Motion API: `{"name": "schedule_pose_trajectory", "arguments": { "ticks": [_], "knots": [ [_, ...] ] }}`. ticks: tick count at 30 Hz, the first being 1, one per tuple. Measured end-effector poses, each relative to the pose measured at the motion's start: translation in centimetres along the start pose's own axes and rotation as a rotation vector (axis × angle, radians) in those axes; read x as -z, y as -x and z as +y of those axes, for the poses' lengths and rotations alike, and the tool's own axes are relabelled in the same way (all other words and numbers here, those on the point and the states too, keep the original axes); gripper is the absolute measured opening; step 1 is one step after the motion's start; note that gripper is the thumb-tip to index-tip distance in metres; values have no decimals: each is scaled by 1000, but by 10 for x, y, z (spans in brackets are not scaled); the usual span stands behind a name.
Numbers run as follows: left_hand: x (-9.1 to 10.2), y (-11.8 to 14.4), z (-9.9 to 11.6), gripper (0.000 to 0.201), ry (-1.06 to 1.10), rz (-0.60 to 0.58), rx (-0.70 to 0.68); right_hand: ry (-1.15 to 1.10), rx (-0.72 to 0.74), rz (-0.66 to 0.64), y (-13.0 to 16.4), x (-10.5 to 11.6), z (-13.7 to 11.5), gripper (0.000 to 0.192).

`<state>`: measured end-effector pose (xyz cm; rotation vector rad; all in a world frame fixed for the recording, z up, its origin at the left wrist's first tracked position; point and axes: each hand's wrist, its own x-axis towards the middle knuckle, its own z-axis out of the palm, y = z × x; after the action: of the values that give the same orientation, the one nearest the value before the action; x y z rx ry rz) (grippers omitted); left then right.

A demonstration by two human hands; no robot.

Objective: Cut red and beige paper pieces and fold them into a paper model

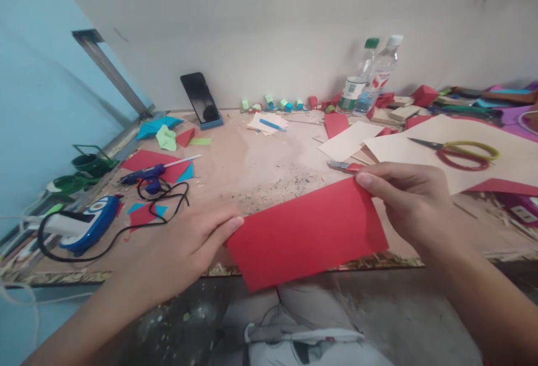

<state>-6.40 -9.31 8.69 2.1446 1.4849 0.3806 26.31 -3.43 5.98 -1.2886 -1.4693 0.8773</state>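
Note:
A rectangular sheet of red paper (309, 231) is stretched between my two hands over the table's front edge, its right end higher than its left. My left hand (205, 237) pinches the upper left corner with the thumb on top. At the upper right corner, my right hand (403, 195) grips the sheet between thumb and fingers. Just beyond the right hand lies a red-handled utility knife (347, 166). Scissors (462, 152) with yellow and red handles rest on cream paper (516, 153) to the right.
On the left lie a blue glue gun (147, 174) with a black cord and a blue-and-white power strip (94, 223). A phone (200, 97) leans on a stand at the back. Two plastic bottles (353, 88) stand by the wall. Paper scraps and shavings litter the wooden table (260, 158).

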Motion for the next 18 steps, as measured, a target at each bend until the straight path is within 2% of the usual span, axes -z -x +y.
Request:
{"name": "schedule_pose_trajectory", "arguments": {
  "ticks": [4,8,11,14,16,18],
  "knots": [
    [0,12,-15,52,72,-23,77,15,1,-22,3,0,6,24],
    [2,14,-26,53,106,-19,122,-36,-46,-48,2,-4,8,24],
    [8,4,-29,48,74,45,78,-136,-145,-157,-6,-9,6,26],
    [15,-13,-38,46,118,59,52,-194,-239,-265,-16,-18,4,30],
    [17,-25,-49,47,172,0,102,-110,-270,-333,-22,-24,4,34],
    [15,-35,-61,48,125,-91,121,87,-253,-388,-27,-26,6,35]
  ]
}}
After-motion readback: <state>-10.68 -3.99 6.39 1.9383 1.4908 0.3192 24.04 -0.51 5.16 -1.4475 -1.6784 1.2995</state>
